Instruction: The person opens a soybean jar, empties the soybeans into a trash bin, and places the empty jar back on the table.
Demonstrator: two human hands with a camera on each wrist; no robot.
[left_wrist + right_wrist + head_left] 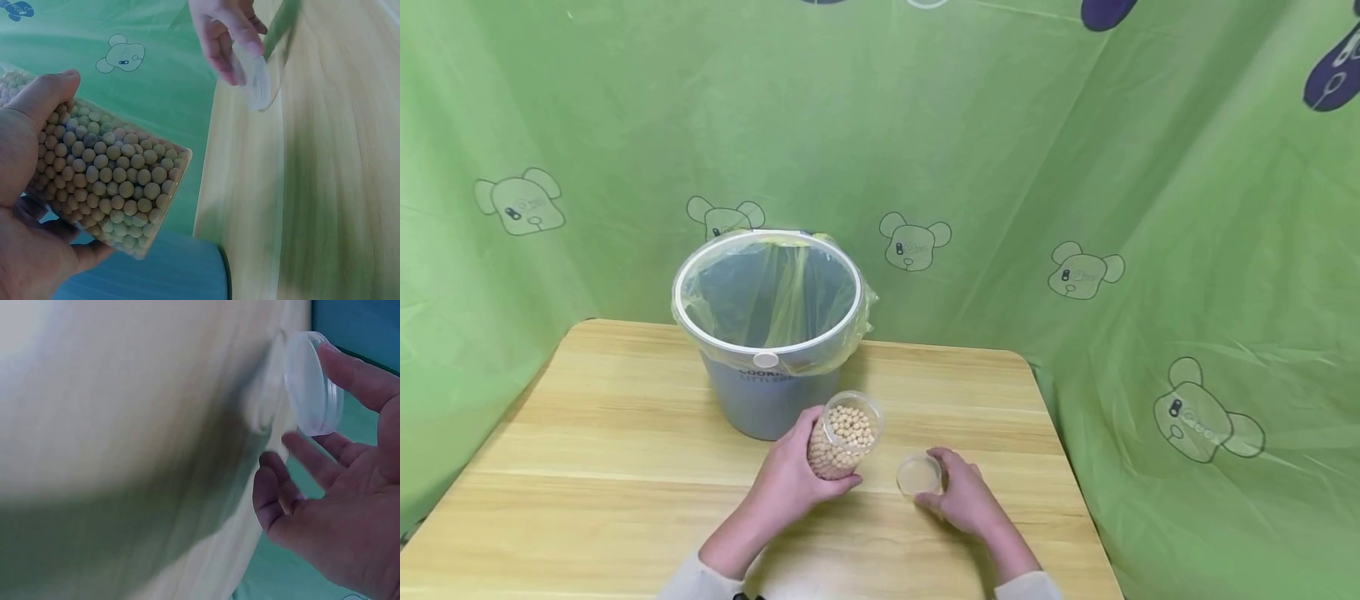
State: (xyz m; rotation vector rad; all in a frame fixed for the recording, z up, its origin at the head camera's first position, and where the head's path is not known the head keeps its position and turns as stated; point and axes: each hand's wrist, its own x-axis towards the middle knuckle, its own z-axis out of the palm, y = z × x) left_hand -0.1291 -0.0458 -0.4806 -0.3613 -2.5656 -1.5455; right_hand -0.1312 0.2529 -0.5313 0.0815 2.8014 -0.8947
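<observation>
Green sheeting (pixel 1000 150) hangs behind and down both sides, printed with outlined bear heads and a few purple shapes near the top. Before it stands the pale wood-grain worktop (pixel 587 417), rounded at its far corners.

Towards the back, left of the middle, I see a grey-blue bucket (pixel 748 408) with a white ring round its mouth and dark lettering on its front, partly covered. A thin, see-through yellow liner (pixel 790 287) drapes inside and folds out over the rim, bunching on the right.

Two bare arms in pale sleeves (pixel 1030 586) reach in from the near side. The person's left hand (pixel 790 471) is wrapped round a clear jar (pixel 833 462), thumb on one side and fingers on the other. That jar is uncapped, tipped slightly, and held just above the worktop at the bucket's near right side.

The right hand (pixel 962 493) pinches a round clear lid (pixel 919 476) by its edge, to the right of the jar and apart from it. From here the lid seems to be off the wood, though the blurred shadow makes that hard to judge.

Smallest are the pale round beans (pixel 852 423), filling the jar to a little below its rim.
</observation>
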